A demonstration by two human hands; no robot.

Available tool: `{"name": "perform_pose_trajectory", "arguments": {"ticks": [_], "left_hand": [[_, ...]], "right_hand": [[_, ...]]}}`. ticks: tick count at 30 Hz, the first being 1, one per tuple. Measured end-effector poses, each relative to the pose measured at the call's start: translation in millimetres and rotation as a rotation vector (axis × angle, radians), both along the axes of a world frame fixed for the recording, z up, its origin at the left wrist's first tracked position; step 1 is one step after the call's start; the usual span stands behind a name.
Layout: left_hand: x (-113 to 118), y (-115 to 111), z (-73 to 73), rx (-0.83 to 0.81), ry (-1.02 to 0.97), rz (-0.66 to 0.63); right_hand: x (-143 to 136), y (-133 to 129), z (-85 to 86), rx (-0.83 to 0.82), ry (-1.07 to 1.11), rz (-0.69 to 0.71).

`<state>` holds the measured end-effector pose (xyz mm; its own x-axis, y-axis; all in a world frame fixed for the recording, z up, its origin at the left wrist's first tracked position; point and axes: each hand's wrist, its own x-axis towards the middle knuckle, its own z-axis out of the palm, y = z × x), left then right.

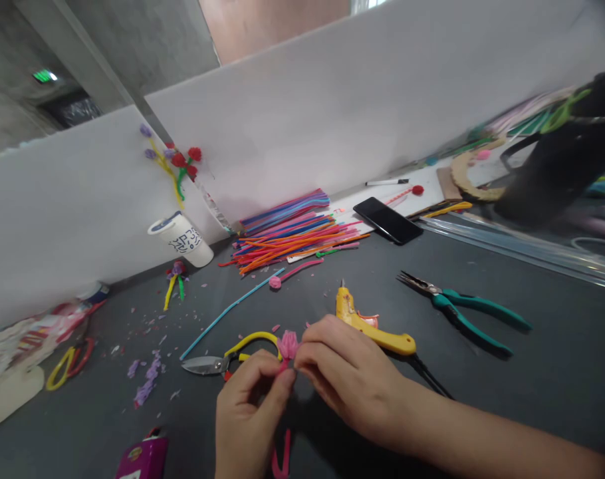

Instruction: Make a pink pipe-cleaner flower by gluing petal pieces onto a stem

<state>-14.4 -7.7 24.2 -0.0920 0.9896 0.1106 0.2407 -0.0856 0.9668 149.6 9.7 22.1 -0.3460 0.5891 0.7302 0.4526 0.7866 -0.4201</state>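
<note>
My left hand [252, 409] pinches a small pink flower [288, 344] at its base between thumb and index finger. It appears to be made of fuzzy craft stem, and a bent pink stem [281, 456] shows below the hand. Right beside the flower, my right hand [350, 376] has its fingers drawn together. Its fingertips are hidden, so whatever they hold cannot be made out. Behind the left hand lie yellow-handled scissors [207, 364], partly covered. A yellow hot glue gun [377, 329] rests just beyond the right hand, its nozzle pointing away.
Green-handled pliers [462, 309] lie to the right. Farther back are a heap of coloured craft stems [292, 239], a phone [387, 219] and a tilted paper cup [183, 239]. Purple scraps [150, 379] and a purple box [143, 459] are at left. A black object [556, 159] stands at right.
</note>
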Motion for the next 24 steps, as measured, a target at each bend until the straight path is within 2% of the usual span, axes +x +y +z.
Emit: {"name": "perform_pose_trajectory", "arguments": {"ticks": [3,6,9,12,15,18,24], "left_hand": [[3.2,-2.9,2.1,0.032,-0.097,0.091],[3.6,-5.5,3.4,0.072,-0.238,0.232],[3.0,-7.4,4.2,0.132,-0.333,0.329],[3.3,-7.9,5.5,0.176,-0.333,0.259],[5.2,-7.7,6.5,0.188,-0.312,0.153],[8.3,-7.6,6.6,0.195,-0.249,0.101],[11.4,-8.5,5.9,0.200,-0.176,0.039]], "right_hand": [[4.7,-2.0,7.4,-0.085,0.089,0.007],[8.1,-4.2,14.5,-0.177,0.151,0.087],[5.7,-5.9,13.1,-0.206,0.037,0.171],[0.4,-7.9,7.0,-0.193,-0.049,0.216],[-2.4,-10.0,3.5,-0.218,0.121,0.183],[-1.8,-10.7,4.0,-0.238,0.278,0.170],[-0.2,-7.2,5.0,-0.283,0.278,0.198]]}}
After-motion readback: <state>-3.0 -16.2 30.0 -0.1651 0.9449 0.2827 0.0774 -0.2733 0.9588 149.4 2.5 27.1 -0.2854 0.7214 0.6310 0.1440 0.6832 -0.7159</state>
